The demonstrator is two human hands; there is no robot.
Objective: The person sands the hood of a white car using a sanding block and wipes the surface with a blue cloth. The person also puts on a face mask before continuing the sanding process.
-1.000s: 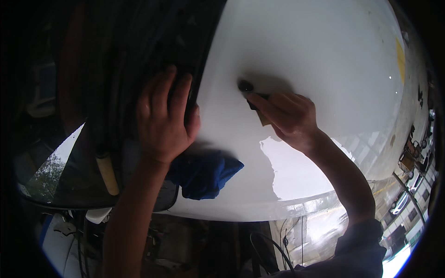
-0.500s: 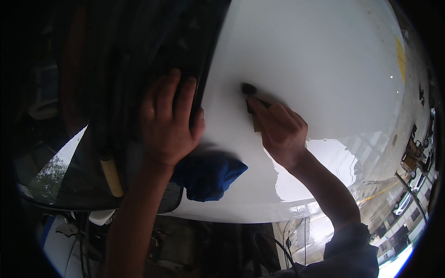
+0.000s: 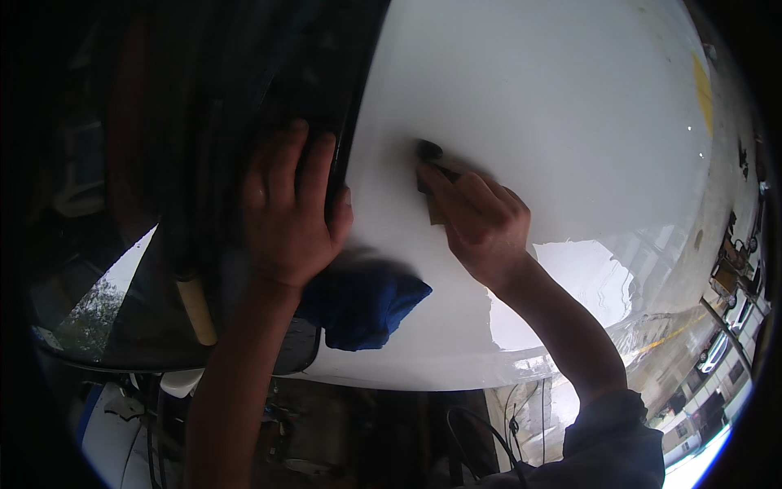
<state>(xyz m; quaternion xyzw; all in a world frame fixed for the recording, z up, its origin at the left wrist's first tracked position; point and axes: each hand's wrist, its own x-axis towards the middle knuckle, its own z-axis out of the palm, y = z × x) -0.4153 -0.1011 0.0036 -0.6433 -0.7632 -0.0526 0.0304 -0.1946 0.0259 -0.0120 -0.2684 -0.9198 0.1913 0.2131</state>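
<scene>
The fingers (image 3: 444, 183) of the right hand (image 3: 481, 228) are lying flat and close together, pressing a small tan pad (image 3: 434, 213) against the white panel (image 3: 554, 106). Only an edge of the pad is peeking out beneath them, so whether it is a sanding sheet or a block is hard to tell. Just beyond the fingertips, up and to the left, a small dark spot (image 3: 428, 150) is sitting on the paint, touching or nearly touching the pad's upper end. The pad's long axis is running roughly along the fingers, toward that spot.

The left hand (image 3: 289, 212) is resting spread on the panel's dark edge (image 3: 350, 122), its fingers curling over the black trim, gripping nothing else that shows. Under its wrist a blue cloth (image 3: 362, 306) is lying bunched on the white surface, partly covered by the forearm. The right hand is the nearer one to the spot; the left is well apart from it.

Left of the trim, dark glass (image 3: 106, 310) is reflecting trees, and a tan stick-like piece (image 3: 195, 310) is showing there, its ends hidden. Below the panel everything is dim.
</scene>
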